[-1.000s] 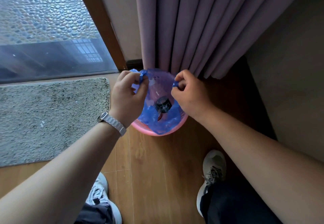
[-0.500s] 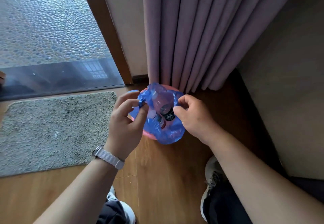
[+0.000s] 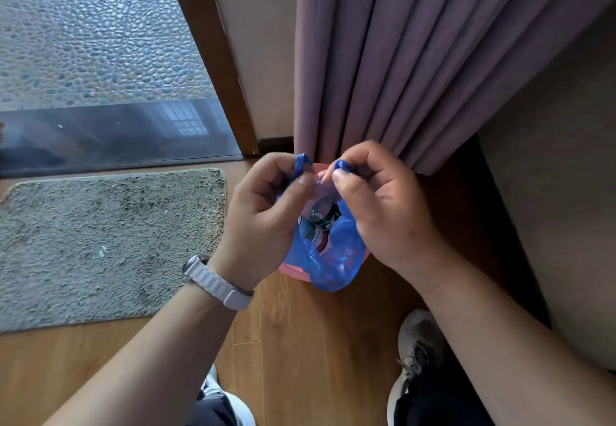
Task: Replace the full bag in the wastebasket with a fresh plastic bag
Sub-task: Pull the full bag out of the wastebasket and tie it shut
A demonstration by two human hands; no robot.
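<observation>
A pink wastebasket (image 3: 293,272) stands on the wooden floor below the curtain, mostly hidden by my hands and the bag. A translucent blue plastic bag (image 3: 336,259) sits in it, with a plastic bottle (image 3: 325,217) showing inside. My left hand (image 3: 266,222) pinches the bag's left handle loop, raised above the rim. My right hand (image 3: 383,209) pinches the right handle loop at the same height. The two loops are close together, a few centimetres apart. No fresh bag is in sight.
A mauve curtain (image 3: 416,59) hangs just behind the basket. A grey shaggy mat (image 3: 100,242) lies on the floor to the left, before a glass door with a brown frame (image 3: 213,59). My shoes (image 3: 416,342) stand near the basket; a beige wall is to the right.
Both hands have lifted the bag's handles up off the basket rim and drawn them towards each other. The bag's mouth has narrowed, and the view has come closer.
</observation>
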